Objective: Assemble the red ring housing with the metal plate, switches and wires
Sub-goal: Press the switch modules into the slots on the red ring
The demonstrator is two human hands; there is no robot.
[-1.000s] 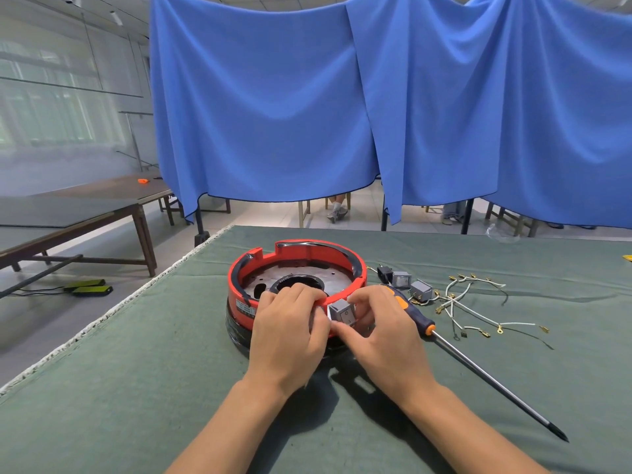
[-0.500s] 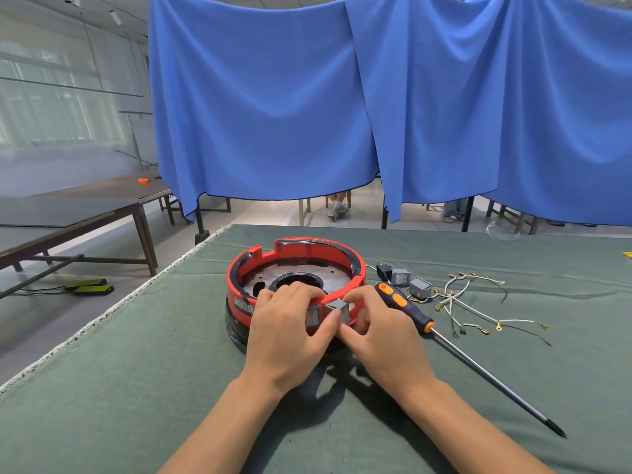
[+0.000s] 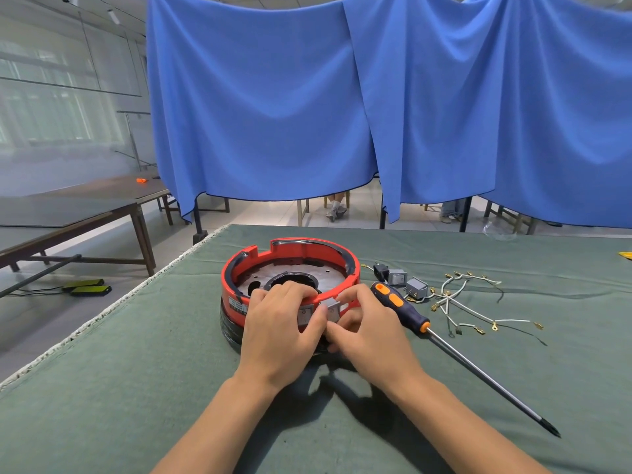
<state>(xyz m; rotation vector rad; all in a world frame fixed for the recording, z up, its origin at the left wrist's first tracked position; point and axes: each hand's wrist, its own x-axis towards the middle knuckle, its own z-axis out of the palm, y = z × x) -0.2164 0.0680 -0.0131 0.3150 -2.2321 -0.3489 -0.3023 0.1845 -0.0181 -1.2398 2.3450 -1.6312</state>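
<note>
together both hands (image 3: pixel 328 331) press a switch (image 3: pixel 332 310) (grey) into the red ring housing (image 3: pixel 239 285).

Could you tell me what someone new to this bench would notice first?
Probably the red ring housing near the table's left edge, with both hands at its near wall: the left hand and the right hand press a grey switch into it. To its right lie a long screwdriver and loose wires.

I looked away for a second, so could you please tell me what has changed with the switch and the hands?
The right hand has pushed the grey switch from just outside the red housing into its near wall, beside one already seated. The left hand stayed gripping the rim. Screwdriver, spare switches and wires lie unmoved.
</note>
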